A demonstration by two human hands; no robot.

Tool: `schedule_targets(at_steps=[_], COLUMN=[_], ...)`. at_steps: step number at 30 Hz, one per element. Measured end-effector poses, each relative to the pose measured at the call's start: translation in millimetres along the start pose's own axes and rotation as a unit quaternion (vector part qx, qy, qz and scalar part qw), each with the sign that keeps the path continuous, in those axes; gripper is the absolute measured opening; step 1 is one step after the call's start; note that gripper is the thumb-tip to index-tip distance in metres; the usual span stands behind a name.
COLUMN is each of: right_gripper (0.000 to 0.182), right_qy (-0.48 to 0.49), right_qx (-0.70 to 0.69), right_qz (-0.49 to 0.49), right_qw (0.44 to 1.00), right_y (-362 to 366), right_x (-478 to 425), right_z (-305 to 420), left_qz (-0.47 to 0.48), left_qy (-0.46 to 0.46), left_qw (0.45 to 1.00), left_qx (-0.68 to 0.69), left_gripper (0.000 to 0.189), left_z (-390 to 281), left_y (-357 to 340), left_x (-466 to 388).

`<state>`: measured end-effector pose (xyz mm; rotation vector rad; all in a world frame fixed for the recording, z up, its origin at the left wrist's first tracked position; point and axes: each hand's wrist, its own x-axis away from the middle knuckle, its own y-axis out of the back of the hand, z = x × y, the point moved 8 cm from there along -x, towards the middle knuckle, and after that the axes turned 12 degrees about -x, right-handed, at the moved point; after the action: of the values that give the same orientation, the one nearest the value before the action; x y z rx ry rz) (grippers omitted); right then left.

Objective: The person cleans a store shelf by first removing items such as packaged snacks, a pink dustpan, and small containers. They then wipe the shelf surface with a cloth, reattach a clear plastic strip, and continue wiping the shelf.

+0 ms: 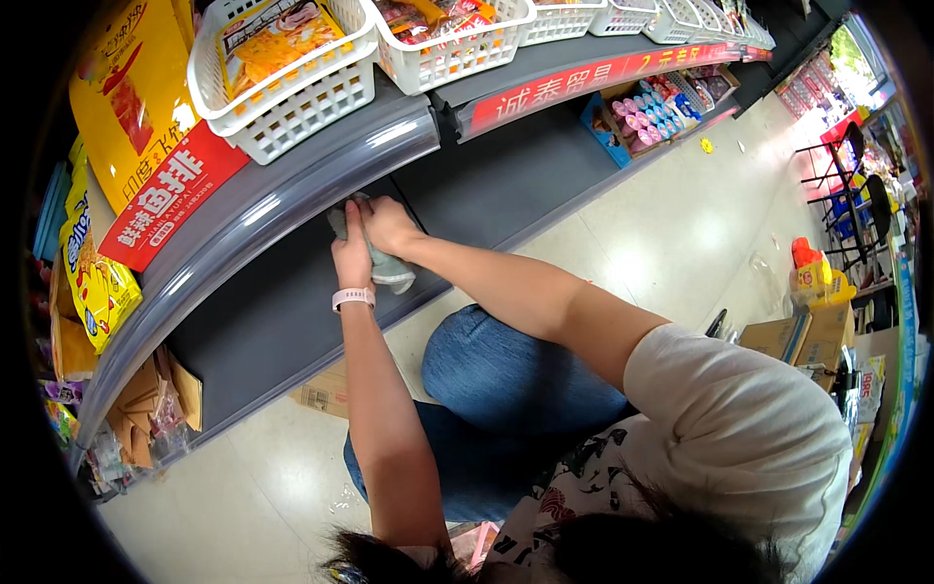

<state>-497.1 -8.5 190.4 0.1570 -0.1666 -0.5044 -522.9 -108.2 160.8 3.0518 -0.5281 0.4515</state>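
My left hand (353, 252), with a pale pink band on its wrist, grips a grey-green cloth (388, 269) from the left side. Close beside it, my right hand (390, 225) holds the same cloth with bent fingers. The cloth lies bunched over the dark grey lower shelf (270, 306), its lighter hem hanging toward the shelf's front edge. Both hands reach under the clear price rail (292, 193) of the upper shelf. My fingertips are partly hidden by the hands and cloth.
White plastic baskets (306, 109) of packaged snacks line the upper shelf. A blue display box (609, 135) with small pink and blue tubs sits farther along the lower shelf. Flattened cardboard (186, 387) stands at the left end. Cardboard boxes (824, 336) and black chairs (868, 204) are at right.
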Motion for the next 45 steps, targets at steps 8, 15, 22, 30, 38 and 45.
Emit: schedule_targets(at_steps=[8, 15, 22, 30, 38, 45], right_gripper=[0.048, 0.058, 0.062, 0.036, 0.054, 0.052], right_qy=[0.050, 0.166, 0.125, 0.172, 0.128, 0.029], right_qx=[-0.088, 0.402, 0.411, 0.369, 0.474, 0.574], right_qz=[0.026, -0.065, 0.070, 0.125, 0.305, 0.260], right_qw=[0.994, 0.898, 0.900, 0.905, 0.816, 0.776], right_y=[68, 196, 119, 51, 144, 301], right_x=[-25, -53, -23, 22, -4, -35], right_z=[-45, -96, -173, -148, -165, -202], left_qz=[0.144, 0.122, 0.224, 0.233, 0.249, 0.266], left_qy=[-0.083, -0.086, -0.178, -0.192, -0.207, -0.180], left_qw=[0.959, 0.859, 0.619, 0.578, 0.588, 0.585], left_qx=[-0.230, -0.490, -0.732, -0.758, -0.742, -0.745], left_gripper=[0.065, 0.062, 0.059, 0.085, 0.083, 0.083], left_z=[-6, 40, 99, 130, 137, 139], left_y=[-56, -4, -17, -18, -5, -6], left_x=[-7, -66, 1, 30, 32, 30])
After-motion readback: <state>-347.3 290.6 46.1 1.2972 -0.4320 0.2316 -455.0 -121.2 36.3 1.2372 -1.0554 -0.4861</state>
